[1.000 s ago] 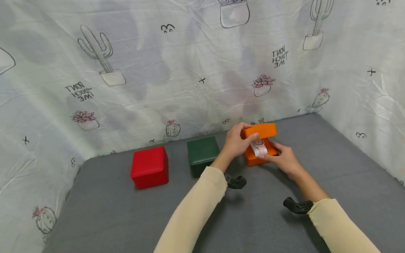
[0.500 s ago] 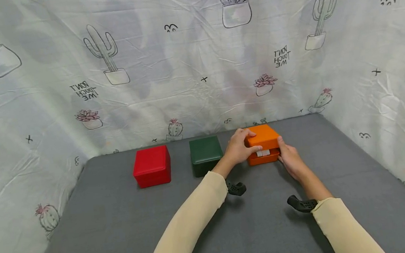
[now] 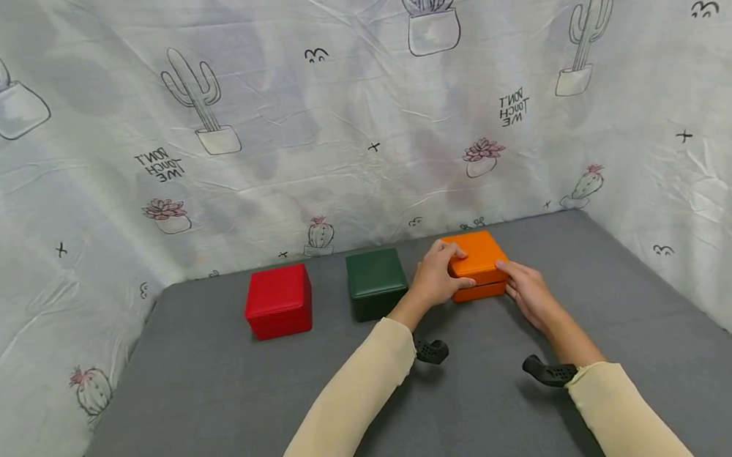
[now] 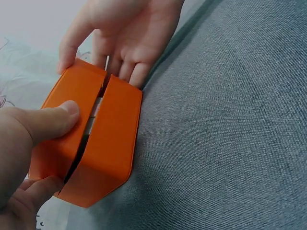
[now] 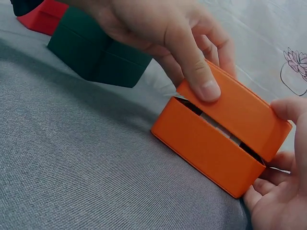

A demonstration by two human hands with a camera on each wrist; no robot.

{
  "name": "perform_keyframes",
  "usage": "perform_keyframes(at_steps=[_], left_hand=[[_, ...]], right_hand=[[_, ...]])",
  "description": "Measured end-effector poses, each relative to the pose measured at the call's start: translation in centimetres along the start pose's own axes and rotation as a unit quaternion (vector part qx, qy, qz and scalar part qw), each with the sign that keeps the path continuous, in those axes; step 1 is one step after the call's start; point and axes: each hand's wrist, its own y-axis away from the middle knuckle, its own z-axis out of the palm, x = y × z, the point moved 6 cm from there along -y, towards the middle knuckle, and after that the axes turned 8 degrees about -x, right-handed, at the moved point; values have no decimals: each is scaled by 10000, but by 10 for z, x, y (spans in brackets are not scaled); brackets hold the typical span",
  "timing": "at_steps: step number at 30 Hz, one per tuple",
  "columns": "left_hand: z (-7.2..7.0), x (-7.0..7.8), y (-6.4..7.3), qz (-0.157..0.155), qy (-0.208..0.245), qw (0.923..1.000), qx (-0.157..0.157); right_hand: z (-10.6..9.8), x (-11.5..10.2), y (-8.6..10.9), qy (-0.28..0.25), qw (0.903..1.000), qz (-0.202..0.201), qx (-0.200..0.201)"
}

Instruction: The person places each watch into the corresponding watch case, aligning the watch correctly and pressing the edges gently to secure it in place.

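An orange watch box (image 3: 476, 251) stands on the grey cloth, its lid (image 5: 244, 110) lowered with a narrow gap along the front. Through that gap a bit of white shows in both wrist views; the rest of the inside is hidden. My left hand (image 3: 435, 277) grips the lid from the left, thumb across its front face and fingers over the side and top. At the right side, my right hand (image 3: 533, 295) holds the box, with its thumb on the lid's corner and the other fingers against the base (image 4: 112, 129).
Left of the orange box stands a closed green box (image 3: 376, 279). Farther left is a closed red box (image 3: 279, 299). A white curtain (image 3: 277, 134) with cactus drawings hangs behind the table (image 3: 225, 418) and along its sides.
The lid has come down from wide open to nearly closed, hiding the pink-strapped watch. My left hand lowered with it, and my right hand shifted from the base's front to its right side.
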Motion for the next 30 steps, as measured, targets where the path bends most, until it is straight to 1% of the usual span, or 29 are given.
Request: perform_keyframes(at_steps=[5,10,13,15,16,18,20,22,23,25,27,30], left_hand=[[3,-2,0,-32,14,10000,-11],[5,-3,-2,59,150,9998,-70],[5,-5,-4,109,159,9997,-158],[4,-5,-4,147,91,9996,-236],[2,-5,-4,162,46,9995,-278],[-1,-4,-2,228,-26,9992,-313],[-7,-1,1,318,-59,9990,-313],[-13,2,5,433,-98,9986,-285],[-16,4,7,492,-143,9984,-259],[-22,6,12,550,-328,9977,-205],[-29,6,18,518,-610,9967,-163],[-39,0,30,391,-1046,9937,-91]], right_hand=[[0,2,0,90,9999,122,55],[0,-1,-2,263,9992,10,311],[-2,-4,-3,645,9961,-18,598],[-4,-7,-3,1086,9900,-50,904],[-5,-8,-3,1287,9855,-93,1102],[-7,-15,-1,1635,9744,-332,1504],[-7,-23,2,1895,9626,-694,1806],[-5,-32,7,2167,9494,-1074,2004],[-4,-37,9,2353,9423,-1223,2042],[1,-45,13,2778,9285,-1393,2035],[8,-53,16,3266,9106,-1578,1981],[24,-61,18,3795,8891,-1873,1743]])
